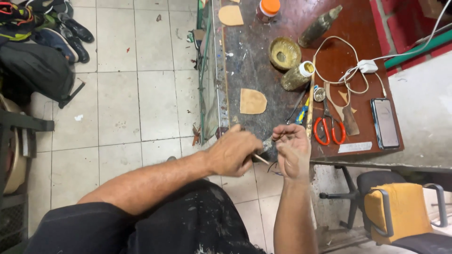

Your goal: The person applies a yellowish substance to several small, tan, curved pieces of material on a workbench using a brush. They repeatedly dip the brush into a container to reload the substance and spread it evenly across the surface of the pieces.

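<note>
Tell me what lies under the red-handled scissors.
The red-handled scissors rest on the reddish-brown tabletop, blades crossing tan leather offcuts. Whatever sits directly beneath the handles is covered.

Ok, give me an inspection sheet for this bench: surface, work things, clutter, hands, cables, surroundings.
Surface: dark, paint-spattered workbench, worn.
Work things: thin wooden stick in the left hand; small dark piece, unclear, pinched by the right hand.
Clutter: red-handled scissors, round tin, two grimy bottles, tan leather pieces, phone.
Hands: both closed, at the bench edge.
Cables: white charger cord, looped across the bench.
Surroundings: tiled floor, shoes, chair with yellow cushion.
</note>
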